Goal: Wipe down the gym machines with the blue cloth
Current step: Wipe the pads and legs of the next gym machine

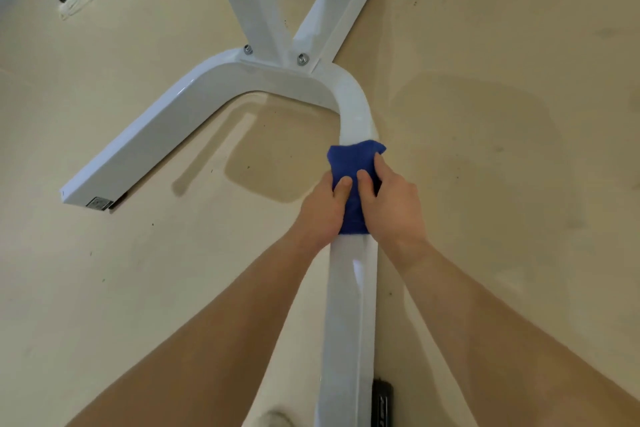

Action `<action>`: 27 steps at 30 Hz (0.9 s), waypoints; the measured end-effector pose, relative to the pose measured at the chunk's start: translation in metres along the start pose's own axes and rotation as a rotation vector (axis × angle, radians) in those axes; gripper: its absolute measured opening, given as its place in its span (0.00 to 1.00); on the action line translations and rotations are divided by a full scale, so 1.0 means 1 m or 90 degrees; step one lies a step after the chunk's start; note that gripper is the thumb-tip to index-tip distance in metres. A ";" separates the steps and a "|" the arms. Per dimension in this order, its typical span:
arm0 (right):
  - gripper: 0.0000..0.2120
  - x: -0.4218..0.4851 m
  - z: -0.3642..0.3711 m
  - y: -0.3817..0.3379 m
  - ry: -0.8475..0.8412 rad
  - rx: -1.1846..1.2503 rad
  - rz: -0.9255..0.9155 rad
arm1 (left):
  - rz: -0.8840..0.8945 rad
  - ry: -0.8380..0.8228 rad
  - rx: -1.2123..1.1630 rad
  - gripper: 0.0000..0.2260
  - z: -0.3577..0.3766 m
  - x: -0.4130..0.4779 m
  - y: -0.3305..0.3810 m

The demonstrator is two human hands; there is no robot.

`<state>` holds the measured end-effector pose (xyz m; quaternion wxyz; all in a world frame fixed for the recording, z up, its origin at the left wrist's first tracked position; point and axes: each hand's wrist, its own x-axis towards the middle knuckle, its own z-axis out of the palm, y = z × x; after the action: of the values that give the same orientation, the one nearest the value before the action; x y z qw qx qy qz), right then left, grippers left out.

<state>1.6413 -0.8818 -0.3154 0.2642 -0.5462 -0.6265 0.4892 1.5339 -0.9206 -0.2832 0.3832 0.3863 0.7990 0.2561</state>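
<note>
Forearms reach down to the white leg (349, 305) of the machine, where the cloth (355, 159) is wrapped over the tube just below its bend. The left hand (320, 210) and right hand (396, 210) both clasp the cloth against the leg, thumbs on top. Wiping well probably calls for a snug wrap, even pressure, and one long slide through the curve toward the bolts (303, 59), covering the sides as well as the top.

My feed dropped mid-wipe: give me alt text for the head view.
The left hand and right hand both grip a blue cloth wrapped over a white machine leg, on the near side of its bend. A second leg angles off to the left across the beige floor.
</note>
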 end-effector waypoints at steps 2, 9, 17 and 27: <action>0.12 -0.039 0.002 0.006 -0.009 0.010 0.022 | -0.032 -0.007 -0.014 0.15 0.004 -0.035 -0.015; 0.18 -0.138 -0.003 0.021 -0.050 0.066 0.110 | -0.048 0.076 -0.018 0.10 0.011 -0.130 -0.041; 0.19 -0.153 -0.001 0.010 -0.043 0.047 0.095 | -0.028 0.109 0.012 0.09 0.020 -0.142 -0.042; 0.21 -0.135 0.015 0.019 -0.092 0.100 0.123 | -0.016 0.109 0.057 0.10 0.012 -0.104 -0.045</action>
<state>1.6715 -1.0157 -0.3107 0.2123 -0.5451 -0.5481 0.5979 1.5670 -1.0297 -0.2784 0.2992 0.3695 0.8443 0.2472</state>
